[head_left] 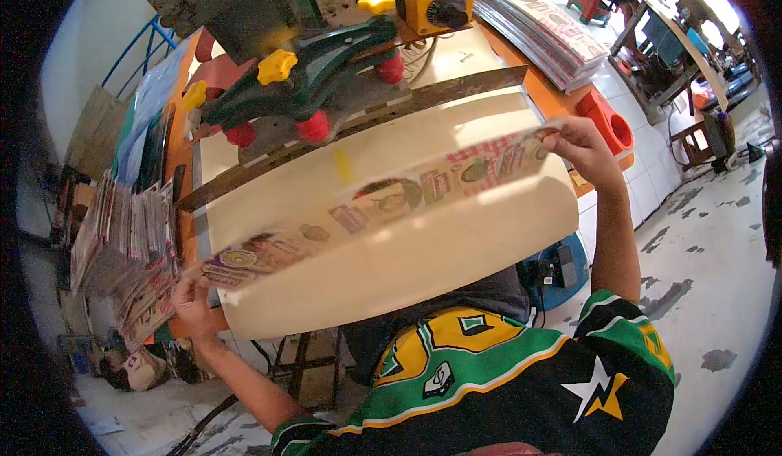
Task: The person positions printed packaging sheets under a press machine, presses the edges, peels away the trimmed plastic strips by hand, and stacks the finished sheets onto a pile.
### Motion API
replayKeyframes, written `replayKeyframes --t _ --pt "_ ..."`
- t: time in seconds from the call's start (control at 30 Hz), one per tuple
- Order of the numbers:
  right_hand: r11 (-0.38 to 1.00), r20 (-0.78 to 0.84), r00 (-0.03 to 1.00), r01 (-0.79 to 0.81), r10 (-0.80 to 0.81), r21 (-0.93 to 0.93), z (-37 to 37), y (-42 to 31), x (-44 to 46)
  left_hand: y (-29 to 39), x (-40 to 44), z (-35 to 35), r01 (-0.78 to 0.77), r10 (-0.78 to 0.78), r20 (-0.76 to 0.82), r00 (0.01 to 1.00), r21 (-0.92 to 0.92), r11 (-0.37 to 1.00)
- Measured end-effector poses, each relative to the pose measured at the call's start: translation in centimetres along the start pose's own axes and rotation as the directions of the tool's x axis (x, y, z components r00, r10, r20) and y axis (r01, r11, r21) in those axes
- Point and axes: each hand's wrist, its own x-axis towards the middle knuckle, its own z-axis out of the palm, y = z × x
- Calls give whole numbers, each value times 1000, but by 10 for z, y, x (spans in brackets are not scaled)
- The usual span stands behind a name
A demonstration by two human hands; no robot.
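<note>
A long printed strip (389, 199) with food pictures and red lettering stretches between my hands, blurred by motion. My left hand (194, 300) pinches its lower left end near the table's edge. At the far right end, my right hand (583, 151) grips the strip between thumb and fingers. Beneath it lies a broad cream-coloured board (456, 252). Behind the strip runs a dark metal straightedge (326, 140), and beyond that stands a machine with green arms (314, 77), yellow knobs and red feet.
A yellow control box (437, 2) with a black dial sits on the machine. Stacked printed sheets (542, 28) lie at the back right, with a red-orange holder (608, 122) beside the table corner. More strips (126, 244) are piled at the left. A blue stool (574, 265) stands below the board.
</note>
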Motion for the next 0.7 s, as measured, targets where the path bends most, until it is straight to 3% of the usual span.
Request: replayKeyframes --t 0.07,0.1,0.17,0.23,0.33,0.47,0.7 --pt "1000 -38 999 -14 15 19 -4 -5 2 -1 6 0 -20 6 -73 997 -192 981" --pt "1000 -47 999 -16 17 19 -3 -9 3 10 7 7 -22 10 -64 998 -193 981" --pt "954 -48 997 66 -55 292 11 -24 7 40 9 27 20 -73 -117 990 -400 916" --pt "939 -110 993 84 -50 333 25 -33 10 36 12 23 50 -86 -76 993 -391 919" --pt "928 -9 1000 29 -28 371 27 -30 15 47 13 33 149 -149 36 988 -447 882" --pt "936 -26 1000 -6 16 353 33 -22 25 43 15 38 224 -205 94 974 -504 834" --pt "917 48 999 1 -22 398 29 -4 46 33 16 39 223 -231 49 972 -519 825"
